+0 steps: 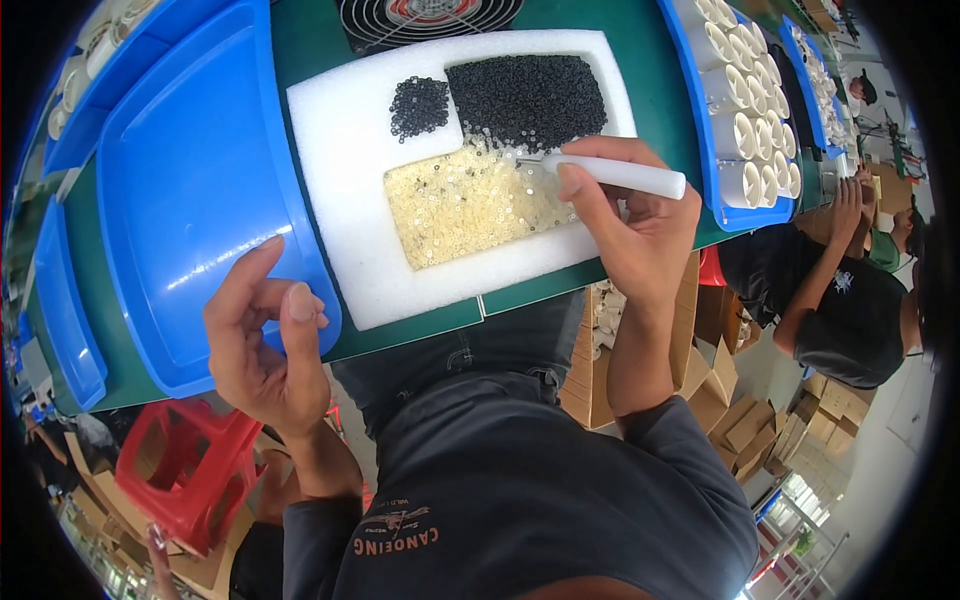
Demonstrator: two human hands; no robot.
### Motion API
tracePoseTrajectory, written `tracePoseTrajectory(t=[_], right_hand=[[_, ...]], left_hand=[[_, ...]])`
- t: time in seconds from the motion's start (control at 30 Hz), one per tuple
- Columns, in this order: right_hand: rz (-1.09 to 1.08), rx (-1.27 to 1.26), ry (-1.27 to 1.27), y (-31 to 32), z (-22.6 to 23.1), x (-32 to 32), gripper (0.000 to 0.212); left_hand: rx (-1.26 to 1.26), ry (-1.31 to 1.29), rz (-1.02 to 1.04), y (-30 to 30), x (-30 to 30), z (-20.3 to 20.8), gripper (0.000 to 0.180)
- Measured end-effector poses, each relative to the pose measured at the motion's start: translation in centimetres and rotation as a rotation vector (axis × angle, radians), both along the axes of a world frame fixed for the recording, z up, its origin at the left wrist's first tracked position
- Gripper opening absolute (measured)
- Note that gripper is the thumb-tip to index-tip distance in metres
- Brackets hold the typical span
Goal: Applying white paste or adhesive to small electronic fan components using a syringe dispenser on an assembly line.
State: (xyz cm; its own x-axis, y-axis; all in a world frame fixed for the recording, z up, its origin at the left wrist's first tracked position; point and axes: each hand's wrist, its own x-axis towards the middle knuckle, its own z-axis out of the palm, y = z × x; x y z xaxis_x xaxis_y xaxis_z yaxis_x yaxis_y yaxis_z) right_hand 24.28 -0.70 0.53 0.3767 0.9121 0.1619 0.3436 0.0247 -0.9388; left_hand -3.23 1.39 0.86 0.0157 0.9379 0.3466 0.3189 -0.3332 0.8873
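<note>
My right hand grips a white-handled tool with a thin metal tip. That tip points left, over the line where small black rings meet pale cream rings. Both kinds lie in recesses of a white foam tray, and some are mixed along the border. A smaller patch of black rings sits at the upper left of the foam. My left hand hovers by the near edge of a blue tray, its fingers half curled and apart, holding nothing I can see.
A fan with a black grille stands at the table's far side. To the right, a blue tray carries several white cups. Cardboard boxes and a red stool stand below. Another person sits at the right.
</note>
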Motion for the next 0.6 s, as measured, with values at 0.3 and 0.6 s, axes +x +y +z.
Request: tracePoseTrajectory(t=[0.3, 0.6], right_hand=[[0.014, 0.006, 0.11, -0.1, 0.4, 0.1, 0.015], [0.114, 0.109, 0.271, -0.7, 1.5, 1.7, 0.021]], left_hand=[[0.0, 0.014, 0.002, 0.1, -0.1, -0.2, 0.03], [-0.041, 0.029, -0.034, 0.1, 0.0, 0.0, 0.029]])
